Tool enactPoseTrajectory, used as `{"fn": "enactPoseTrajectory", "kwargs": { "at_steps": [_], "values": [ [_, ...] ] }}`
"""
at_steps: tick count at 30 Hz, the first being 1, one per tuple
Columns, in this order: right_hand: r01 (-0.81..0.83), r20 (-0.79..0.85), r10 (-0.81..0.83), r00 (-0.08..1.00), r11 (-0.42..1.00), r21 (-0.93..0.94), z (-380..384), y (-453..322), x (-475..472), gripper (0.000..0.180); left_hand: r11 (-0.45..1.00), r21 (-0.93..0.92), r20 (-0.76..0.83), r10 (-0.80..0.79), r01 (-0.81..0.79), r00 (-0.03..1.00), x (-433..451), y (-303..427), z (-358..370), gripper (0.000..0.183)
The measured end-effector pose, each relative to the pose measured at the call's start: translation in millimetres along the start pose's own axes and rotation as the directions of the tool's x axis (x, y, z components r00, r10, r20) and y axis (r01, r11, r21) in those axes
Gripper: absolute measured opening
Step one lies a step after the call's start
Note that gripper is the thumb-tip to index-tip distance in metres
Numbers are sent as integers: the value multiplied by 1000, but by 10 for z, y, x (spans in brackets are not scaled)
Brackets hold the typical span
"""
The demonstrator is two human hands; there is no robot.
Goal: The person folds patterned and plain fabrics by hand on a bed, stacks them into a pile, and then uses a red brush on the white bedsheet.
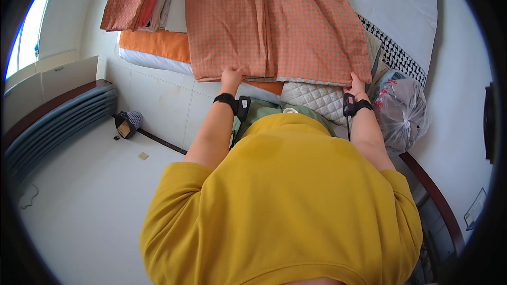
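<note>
An orange cloth with a grey pattern point(225, 23) lies partly folded on the bed before me. Its near edge runs between my two hands. My left hand point(232, 75) pinches that edge left of the middle, just below a vertical fold. At the near right corner, my right hand point(357, 83) grips the cloth, with some fingers hidden beneath it. The cloth's right part slants back in overlapping layers. Under it show a plain orange fabric point(154, 45) and a quilted pale pad point(313, 97). Both wrists wear black straps with small devices.
A stack of folded textiles point(134, 0) sits at the far left of the bed. To the right stands a tied clear plastic bag point(404, 114) with things inside. A white sheet point(380, 0) covers the far right. A waste bin point(129, 123) and a radiator point(63, 118) are at left.
</note>
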State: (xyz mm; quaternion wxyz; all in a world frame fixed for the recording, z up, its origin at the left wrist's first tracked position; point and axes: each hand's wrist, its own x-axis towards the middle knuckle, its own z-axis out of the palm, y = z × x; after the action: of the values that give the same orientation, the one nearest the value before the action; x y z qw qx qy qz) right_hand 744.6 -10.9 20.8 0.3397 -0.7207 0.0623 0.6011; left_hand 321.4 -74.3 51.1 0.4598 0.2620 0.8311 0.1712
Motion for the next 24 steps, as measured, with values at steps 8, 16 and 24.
{"fn": "enactPoseTrajectory", "kwargs": {
  "at_steps": [8,16,24],
  "values": [
    [160,443,-244,863,963,219,331,-545,-883,37,836,470,16,312,-283,950,-145,443,649,78],
    [570,392,-627,673,778,265,159,-530,-1309,29,976,17,-71,218,-217,973,147,343,310,21],
    [74,111,-97,989,979,191,-143,54,-192,30,957,-218,-66,180,-190,981,32,216,-3,17]
  ]
}}
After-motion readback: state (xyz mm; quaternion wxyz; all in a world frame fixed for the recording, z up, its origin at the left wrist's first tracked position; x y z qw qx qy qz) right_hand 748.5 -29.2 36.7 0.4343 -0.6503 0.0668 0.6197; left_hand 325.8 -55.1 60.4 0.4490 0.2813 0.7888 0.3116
